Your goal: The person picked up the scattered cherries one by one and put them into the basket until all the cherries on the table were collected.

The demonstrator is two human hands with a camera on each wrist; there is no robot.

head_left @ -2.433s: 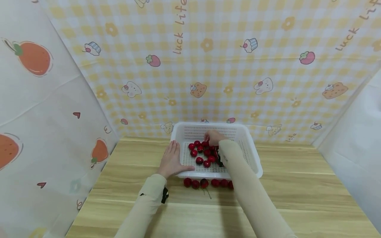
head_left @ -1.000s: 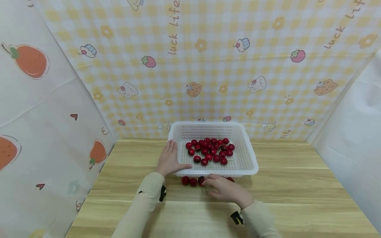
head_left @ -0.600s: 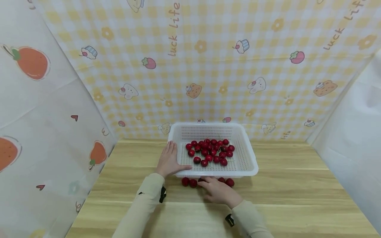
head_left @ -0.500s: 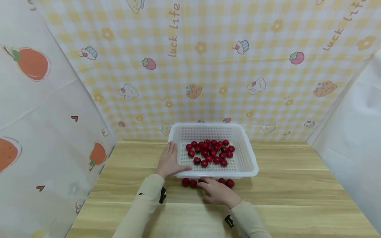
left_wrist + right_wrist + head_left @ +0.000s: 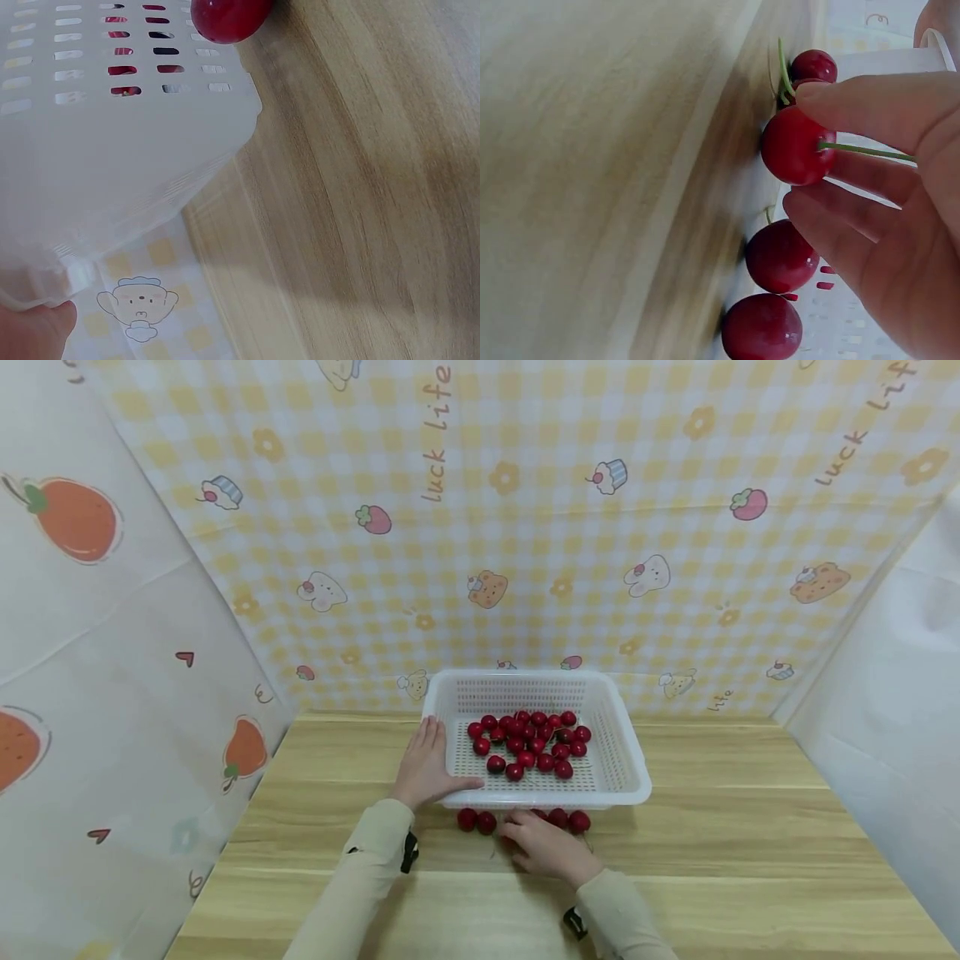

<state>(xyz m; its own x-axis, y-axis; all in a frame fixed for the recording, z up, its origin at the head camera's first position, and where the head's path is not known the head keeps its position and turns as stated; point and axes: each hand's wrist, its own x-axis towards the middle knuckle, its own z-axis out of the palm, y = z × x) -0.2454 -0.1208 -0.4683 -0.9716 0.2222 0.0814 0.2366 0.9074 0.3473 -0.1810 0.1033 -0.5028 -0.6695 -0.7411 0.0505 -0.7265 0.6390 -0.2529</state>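
Observation:
In the head view a white slotted plastic basket [image 5: 633,777] stands against the back wall, a loose pile of red cherries [image 5: 527,760] inside it. My left hand [image 5: 427,770] rests against its front left corner, fingers straight along the left rim and thumb along the front rim. Just in front of the basket lies a row of cherries [image 5: 557,817] on the table. Over the middle of that row is my right hand [image 5: 551,847]. Seen from the right wrist, its thumb and fingers pinch a bright red cherry [image 5: 795,154] with a green stem.
The wooden table [image 5: 750,827] extends to both sides and toward me. Behind it hangs a yellow checked cloth [image 5: 375,610], with a white printed cloth [image 5: 135,635] on the left. Cherries [image 5: 761,328] sit close beside the right fingers.
My right hand came out of the basket to the row in front, then shifted slightly left and took hold of a cherry there. The left hand stays on the basket corner.

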